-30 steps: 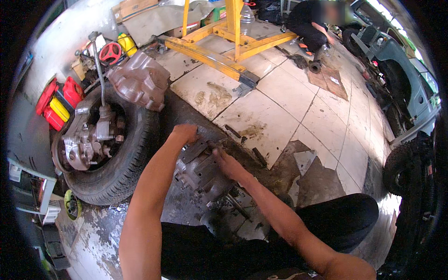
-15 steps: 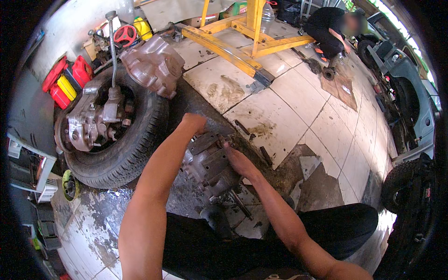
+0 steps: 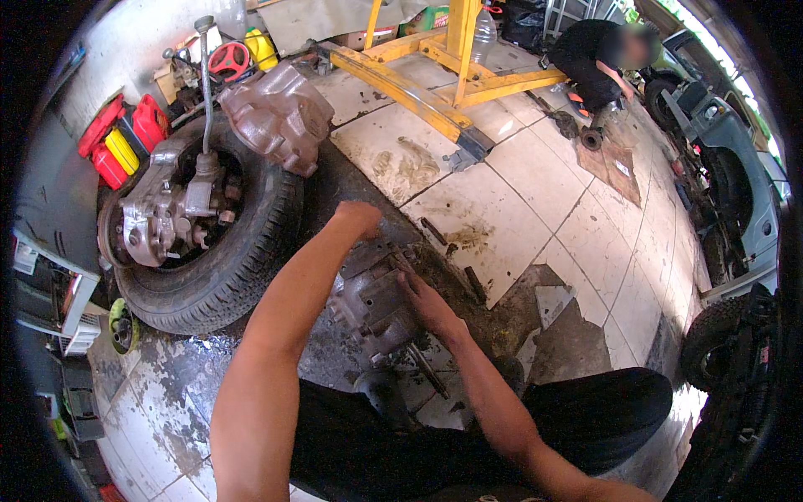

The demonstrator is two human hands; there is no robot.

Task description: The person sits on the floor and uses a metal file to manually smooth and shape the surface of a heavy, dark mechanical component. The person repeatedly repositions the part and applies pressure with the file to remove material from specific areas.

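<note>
Below me a greasy metal gearbox housing (image 3: 372, 314) sits on the dark, worn floor, a long shaft (image 3: 427, 368) sticking out toward my legs. My right hand (image 3: 422, 297) grips the housing's right side. My left hand (image 3: 358, 219) is closed just beyond the housing's top end; whatever is in its fingers is hidden. To the left a tyre (image 3: 234, 284) lies flat, with a metal assembly (image 3: 159, 226) and upright lever (image 3: 207, 109) inside it. A cast housing cover (image 3: 276, 117) rests at the tyre's upper edge.
A yellow steel stand (image 3: 401, 88) stands ahead. Another person (image 3: 585, 63) crouches at upper right beside loose parts. A vehicle body (image 3: 728, 159) and black tyre (image 3: 707, 343) line the right. Red and yellow jerrycans (image 3: 121, 151) and a shelf (image 3: 58, 293) are at left.
The view has shifted, so the floor scene sits higher and further right. My left hand has moved slightly forward from the housing's top; my right hand stays on its side.
</note>
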